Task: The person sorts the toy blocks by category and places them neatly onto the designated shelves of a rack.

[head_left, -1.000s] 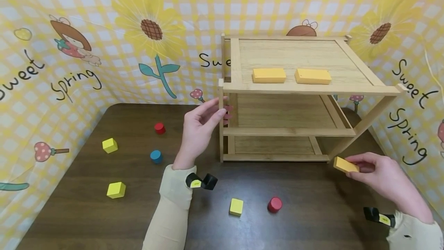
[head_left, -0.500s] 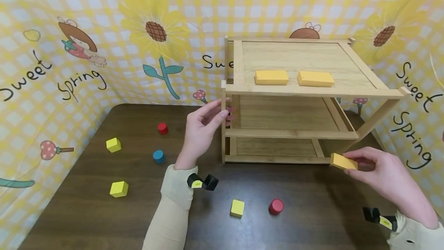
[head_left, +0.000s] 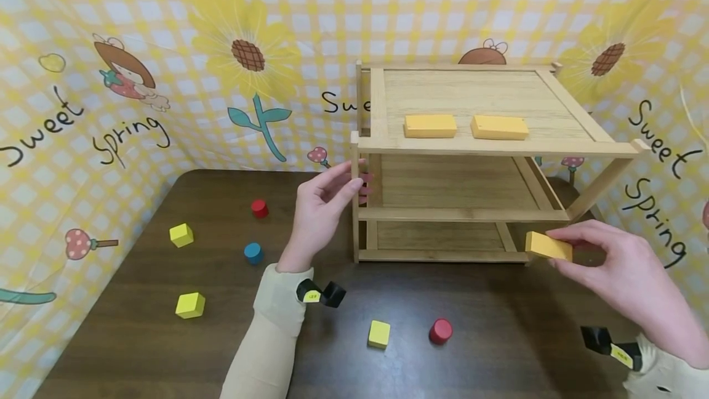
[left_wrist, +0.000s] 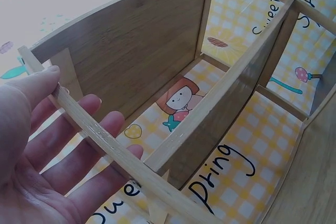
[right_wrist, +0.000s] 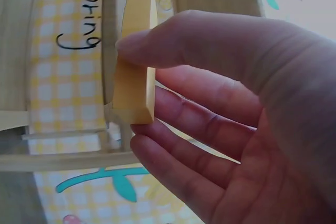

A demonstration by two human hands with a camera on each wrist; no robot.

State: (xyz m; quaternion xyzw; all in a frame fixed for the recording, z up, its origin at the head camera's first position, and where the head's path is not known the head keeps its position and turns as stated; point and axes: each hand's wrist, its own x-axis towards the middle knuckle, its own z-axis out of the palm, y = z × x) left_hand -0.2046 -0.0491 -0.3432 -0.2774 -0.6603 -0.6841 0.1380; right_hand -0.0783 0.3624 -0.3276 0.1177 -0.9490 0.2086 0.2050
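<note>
A three-tier wooden shelf (head_left: 460,214) stands on the dark table. At its front left post, my left hand (head_left: 318,208) holds on, the thumb on one side and the fingers passing behind the post (left_wrist: 100,135). Off the shelf's lower right corner, my right hand (head_left: 615,263) pinches an orange-yellow rectangular block (head_left: 548,246) above the table. The right wrist view has the thumb across the face of that block, with the fingers behind it. Two similar blocks lie on the top board, a left one (head_left: 430,126) and a right one (head_left: 500,127).
Yellow cubes lie at the left (head_left: 181,235) and in front of the shelf (head_left: 379,334). A red cylinder (head_left: 440,331), a smaller red cylinder (head_left: 260,208) and a blue cylinder (head_left: 253,253) also stand on the table. A checked cloth (head_left: 310,36) hangs behind and at both sides.
My right hand has risen a little with the orange-yellow block, and the block has shifted slightly left. My left hand keeps its hold on the post. The head view has shifted slightly.
</note>
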